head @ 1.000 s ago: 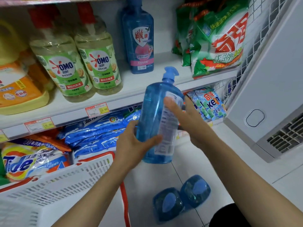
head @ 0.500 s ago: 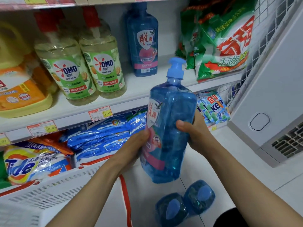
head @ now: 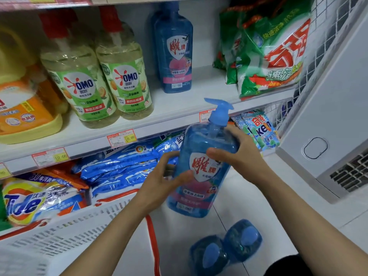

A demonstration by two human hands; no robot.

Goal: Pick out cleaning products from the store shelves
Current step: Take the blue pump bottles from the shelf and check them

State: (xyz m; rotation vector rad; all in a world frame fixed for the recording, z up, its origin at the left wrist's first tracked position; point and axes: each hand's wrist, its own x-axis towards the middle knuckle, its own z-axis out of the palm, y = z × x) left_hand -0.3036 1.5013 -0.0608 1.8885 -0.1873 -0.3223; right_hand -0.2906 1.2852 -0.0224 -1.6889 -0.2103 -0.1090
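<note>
Head view: blue bottle [head: 199, 196] before white shelf [head: 179, 104]; tiled floor [head: 249, 206] below.

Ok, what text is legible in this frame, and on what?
"OMO": left green-label bottle, right green-label bottle
"Tide": detergent bag
"10.00": left price tag, middle price tag
"雕牌": held blue bottle, shelf blue bottle
"奇强": green bag
"Ken": blue packet
Finer print everywhere: too blurred.

White chest freezer [head: 338, 96] right of right-hand fingers [head: 237, 132], well apart; oval recessed outline [head: 315, 148] on its side, dark vent grille [head: 350, 172] lower down. Wire mesh panel [head: 326, 26] above-right of same fingers, beside freezer. White slotted basket [head: 69, 232] below-left of left-hand fingers [head: 169, 156], red handle [head: 153, 236] under them. Price tags [head: 121, 138] up-left of those fingers, reading 10.00. Pale tiled floor [head: 249, 196] beneath
</note>
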